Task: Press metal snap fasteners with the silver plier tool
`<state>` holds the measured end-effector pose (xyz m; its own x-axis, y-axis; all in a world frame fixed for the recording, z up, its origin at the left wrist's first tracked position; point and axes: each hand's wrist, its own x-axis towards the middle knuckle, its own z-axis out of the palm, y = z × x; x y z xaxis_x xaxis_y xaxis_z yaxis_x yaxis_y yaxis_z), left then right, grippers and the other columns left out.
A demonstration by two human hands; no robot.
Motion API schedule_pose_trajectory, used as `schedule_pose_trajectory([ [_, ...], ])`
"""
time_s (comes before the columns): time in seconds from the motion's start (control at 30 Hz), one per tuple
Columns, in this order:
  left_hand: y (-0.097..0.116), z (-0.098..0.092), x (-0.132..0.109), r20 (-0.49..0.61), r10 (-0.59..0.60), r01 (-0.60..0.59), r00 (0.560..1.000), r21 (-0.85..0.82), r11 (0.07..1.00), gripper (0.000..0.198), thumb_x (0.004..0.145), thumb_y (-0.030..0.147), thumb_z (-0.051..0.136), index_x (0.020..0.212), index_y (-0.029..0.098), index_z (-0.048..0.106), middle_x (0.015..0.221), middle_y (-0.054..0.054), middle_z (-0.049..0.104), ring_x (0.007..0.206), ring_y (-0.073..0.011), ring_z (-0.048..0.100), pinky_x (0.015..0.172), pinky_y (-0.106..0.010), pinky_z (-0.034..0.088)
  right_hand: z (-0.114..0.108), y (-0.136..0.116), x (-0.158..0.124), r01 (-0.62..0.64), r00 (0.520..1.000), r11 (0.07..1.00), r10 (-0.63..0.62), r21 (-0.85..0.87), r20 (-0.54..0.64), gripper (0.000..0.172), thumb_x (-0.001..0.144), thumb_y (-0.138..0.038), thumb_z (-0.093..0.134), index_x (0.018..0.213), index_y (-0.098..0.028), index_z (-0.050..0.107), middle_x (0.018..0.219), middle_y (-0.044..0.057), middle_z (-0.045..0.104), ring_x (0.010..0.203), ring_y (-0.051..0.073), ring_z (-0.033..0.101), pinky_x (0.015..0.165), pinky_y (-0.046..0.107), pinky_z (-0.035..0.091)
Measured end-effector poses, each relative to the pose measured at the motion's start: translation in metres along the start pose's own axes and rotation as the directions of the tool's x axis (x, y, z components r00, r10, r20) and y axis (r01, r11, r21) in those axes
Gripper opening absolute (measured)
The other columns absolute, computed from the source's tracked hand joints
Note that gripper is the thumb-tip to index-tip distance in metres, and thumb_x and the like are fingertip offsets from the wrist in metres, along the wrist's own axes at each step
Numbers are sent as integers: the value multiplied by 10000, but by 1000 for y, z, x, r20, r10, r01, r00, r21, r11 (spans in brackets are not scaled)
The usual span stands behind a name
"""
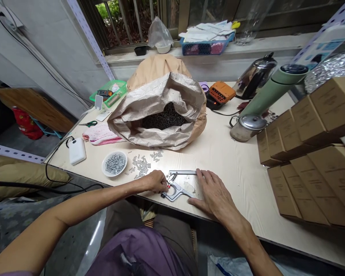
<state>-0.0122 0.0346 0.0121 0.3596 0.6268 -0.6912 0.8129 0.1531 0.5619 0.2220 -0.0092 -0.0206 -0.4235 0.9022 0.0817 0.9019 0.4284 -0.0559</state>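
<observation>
A small grey metal hand press tool [178,185] lies near the table's front edge, between my hands. My left hand [156,181] is closed in a pinch at the tool's left end, by its spring and a red part; what the fingertips hold is too small to make out. My right hand [214,190] lies flat with fingers stretched, pressing on the tool's right side. Just left of my left hand, several small silver metal pieces [142,165] are scattered, and a white bowl [114,163] holds more of them.
A big open paper sack [161,111] of dark small parts stands mid-table. Stacked brown cardboard boxes [313,153] fill the right side. A white power bank [77,150], scissors [89,124], a pink cloth [100,135], a kettle [254,78], a lidded metal pot [245,127] and a green flask [273,90] stand around.
</observation>
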Motion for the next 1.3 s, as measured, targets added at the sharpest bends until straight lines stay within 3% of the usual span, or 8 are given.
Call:
schedule_pose_trajectory([
  [0.3, 0, 4, -14, -129, 67, -47, 989, 157, 986, 204, 748, 256, 603, 591, 127, 620, 526, 16, 540, 556, -114, 525, 556, -202, 385, -10, -7, 1, 20, 1000, 999, -20, 32, -9, 559, 715, -401, 633, 1195, -170, 465, 956, 95, 586, 900, 238, 513, 753, 356, 424],
  [0.37, 0, 9, -20, -263, 207, -125, 942, 297, 947, 189, 797, 294, 586, 708, 136, 636, 703, -28, 603, 710, -158, 561, 633, -235, 420, -12, -12, 0, 8, 1000, 999, -9, 40, 14, 464, 719, -354, 639, 1128, -193, 491, 942, 81, 578, 869, 222, 509, 696, 328, 426],
  [0.43, 4, 17, -22, -340, 400, -226, 851, 450, 864, 207, 820, 342, 583, 890, 150, 618, 923, -72, 610, 888, -206, 544, 729, -285, 444, -15, -16, -1, -1, 1000, 999, 0, 37, 18, 396, 726, -326, 638, 1077, -203, 502, 937, 74, 572, 859, 213, 506, 678, 318, 428],
  [0.5, 12, 25, -18, -307, 562, -317, 768, 580, 750, 391, 778, 375, 645, 1084, 156, 539, 1128, -113, 555, 1048, -248, 483, 820, -336, 439, -16, -19, -1, -12, 1000, 1000, 12, 23, 11, 366, 733, -313, 634, 1057, -205, 504, 925, 69, 571, 865, 213, 503, 678, 319, 435],
  [0.57, 21, 32, -9, -221, 646, -374, 731, 662, 650, 590, 729, 383, 698, 1205, 146, 442, 1244, -139, 488, 1128, -272, 433, 874, -366, 421, -15, -20, -1, -35, 999, 999, 35, 9, 11, 377, 726, -307, 641, 1061, -202, 503, 916, 69, 570, 872, 218, 502, 685, 325, 444],
  [0.77, 37, 34, 10, -69, 604, -367, 794, 737, 567, 595, 752, 386, 673, 1209, 110, 410, 1116, -126, 530, 1009, -253, 477, 828, -365, 431, -12, -18, -8, -72, 997, 996, 72, 47, 20, 560, 685, -363, 672, 1180, -224, 449, 1002, 87, 556, 906, 238, 508, 641, 327, 447],
  [1.1, 46, 43, 7, -72, 541, -326, 838, 729, 602, 260, 794, 331, 640, 936, 133, 548, 987, -83, 548, 966, -232, 485, 758, -329, 438, -21, -32, -13, -38, 998, 994, 43, -106, 41, 127, 814, -155, 522, 930, -173, 572, 806, 52, 599, 768, 179, 529, 649, 305, 391],
  [1.3, 47, 45, 12, -81, 511, -319, 856, 694, 645, 118, 831, 264, 593, 805, 149, 580, 927, -73, 573, 952, -236, 494, 718, -325, 440, -20, -30, -13, -12, 997, 1000, 14, -22, 72, 182, 851, -116, 433, 745, -197, 557, 709, 24, 578, 694, 147, 532, 642, 285, 358],
])
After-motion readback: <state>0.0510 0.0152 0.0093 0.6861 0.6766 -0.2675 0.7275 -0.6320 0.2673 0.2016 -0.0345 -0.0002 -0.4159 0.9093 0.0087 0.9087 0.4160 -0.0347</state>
